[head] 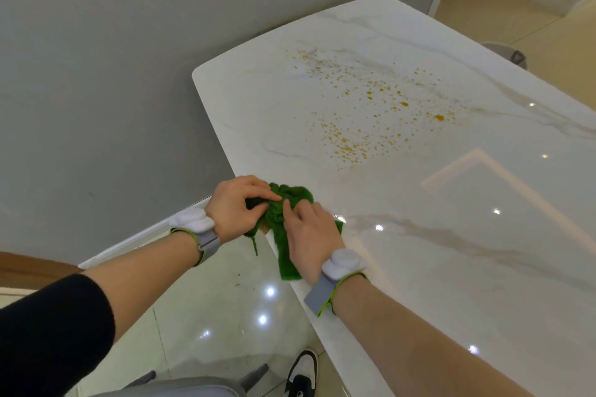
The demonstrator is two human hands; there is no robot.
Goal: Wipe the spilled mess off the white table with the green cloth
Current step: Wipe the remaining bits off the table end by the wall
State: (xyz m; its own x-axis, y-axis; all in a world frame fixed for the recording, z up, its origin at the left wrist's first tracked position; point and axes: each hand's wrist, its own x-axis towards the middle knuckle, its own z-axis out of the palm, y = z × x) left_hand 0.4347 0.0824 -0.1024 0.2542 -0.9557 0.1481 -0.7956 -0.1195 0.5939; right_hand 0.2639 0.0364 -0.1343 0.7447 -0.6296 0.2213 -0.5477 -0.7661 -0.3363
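Note:
A crumpled green cloth (287, 222) lies at the near left edge of the white marble table (451, 235), one end hanging over the edge. My left hand (235, 208) pinches the cloth's bunched top from the left. My right hand (311, 237) grips it from the right, fingers pressed into the folds. A spill of orange-yellow drops and specks (364, 106) is spread over the table farther out, well beyond the cloth and both hands.
A grey wall (96, 74) runs along the table's left side. A grey chair (180, 387) stands below me on the glossy tiled floor, beside my shoe (303, 371). Another grey chair back (509, 53) shows past the table's far right edge.

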